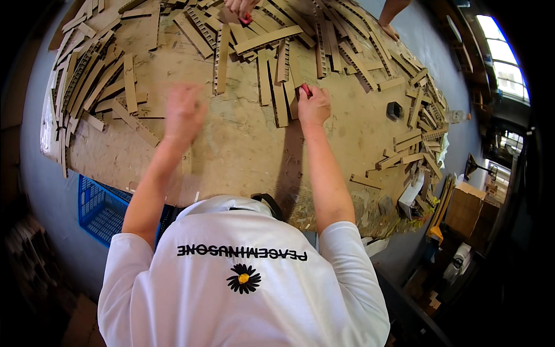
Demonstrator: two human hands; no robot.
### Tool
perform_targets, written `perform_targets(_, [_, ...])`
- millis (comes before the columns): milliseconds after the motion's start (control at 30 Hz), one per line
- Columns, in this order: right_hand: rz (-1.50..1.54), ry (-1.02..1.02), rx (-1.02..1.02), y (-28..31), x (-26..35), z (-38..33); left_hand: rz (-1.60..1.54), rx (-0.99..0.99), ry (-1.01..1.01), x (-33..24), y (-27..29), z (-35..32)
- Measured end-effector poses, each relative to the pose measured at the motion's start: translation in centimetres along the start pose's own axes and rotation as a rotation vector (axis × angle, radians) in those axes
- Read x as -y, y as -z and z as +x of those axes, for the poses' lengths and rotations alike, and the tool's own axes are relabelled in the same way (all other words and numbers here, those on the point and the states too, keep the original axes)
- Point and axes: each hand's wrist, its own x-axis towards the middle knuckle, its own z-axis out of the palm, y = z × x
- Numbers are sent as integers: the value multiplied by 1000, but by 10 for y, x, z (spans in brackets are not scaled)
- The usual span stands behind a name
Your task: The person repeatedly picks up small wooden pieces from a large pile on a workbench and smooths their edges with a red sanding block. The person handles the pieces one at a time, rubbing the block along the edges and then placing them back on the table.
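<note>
Brown cardboard strips (264,81), long, narrow and straight-edged, lie fanned and heaped over the far half of the bench (243,150), many showing a toothed, ribbed edge beside a smooth face. I make out a scuffed, tan surface under them, peeling and crumbly along the near right edge. At the near end of the middle cluster, the right hand (315,106) has its fingers curled around a small red object (305,90), glossy-looking and mostly hidden; the nearest strips lie just left of it. Motion smears the left hand (186,110) over a bare patch left of that cluster, so I cannot tell whether its fingers are clenched or grasping anything.

Beyond, at the far edge, I see a co-worker's hand (238,7) with a red piece by its fingers. Shorter strips pile loosely on the right, near a dark, faceted, hollow-looking block (395,110) and a clear bottle (457,116). Below the bench's near left edge, I have a blue plastic basket (104,208) with latticed walls.
</note>
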Motion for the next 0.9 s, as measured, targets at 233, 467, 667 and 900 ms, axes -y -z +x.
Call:
perform_targets(233, [75,2,-35,-2,-1,-3,-241,211,-296,-77,-64,32])
perform_targets(467, [56,-15,-42,2,-1,-7,-66,353,-43,-110,-105,54])
perform_targets(667, [34,35,-42,-2,11,2,147,417,-82,-90,-150,103])
perform_targets(900, [92,-28,-20,11,6,-1,-280,388,263,-84,-72,27])
